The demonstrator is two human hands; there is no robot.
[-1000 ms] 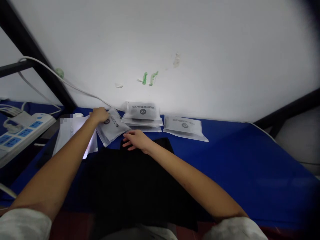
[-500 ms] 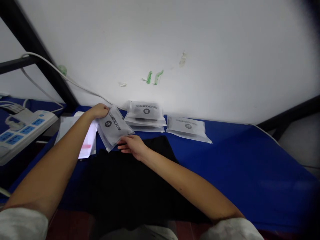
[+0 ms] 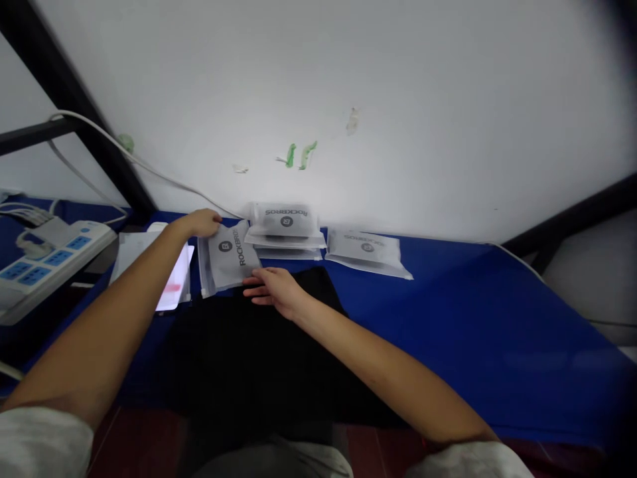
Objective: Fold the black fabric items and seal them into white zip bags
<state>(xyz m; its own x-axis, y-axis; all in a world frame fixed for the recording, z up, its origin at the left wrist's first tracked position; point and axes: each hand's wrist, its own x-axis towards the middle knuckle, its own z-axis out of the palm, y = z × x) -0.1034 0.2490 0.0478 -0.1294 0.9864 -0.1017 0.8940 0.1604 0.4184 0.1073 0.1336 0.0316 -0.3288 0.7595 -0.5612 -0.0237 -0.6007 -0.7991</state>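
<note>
A frosted zip bag (image 3: 229,255) printed ROCKBROS lies turned sideways between my two hands. My left hand (image 3: 205,223) has its fingers closed on the bag's far left corner; the fingertips are partly hidden. At the near right corner, my right hand (image 3: 273,290) pinches the edge, its other fingers stretched out below. Under the right hand and wrist spreads a black cloth (image 3: 259,352), reaching to the table's front edge. A lit phone (image 3: 175,282) lies left of the bag, partly behind my left forearm.
Against the wall rest stacked ROCKBROS bags (image 3: 286,222), and another single bag (image 3: 365,249) lies to their right. A white power strip (image 3: 54,259) with plugs sits at the left. A white cable (image 3: 164,179) runs down the wall to the blue tabletop (image 3: 448,318).
The held bag has turned slightly and come down flatter, square to the table. Both hands stay at its corners. The view has shifted slightly.
</note>
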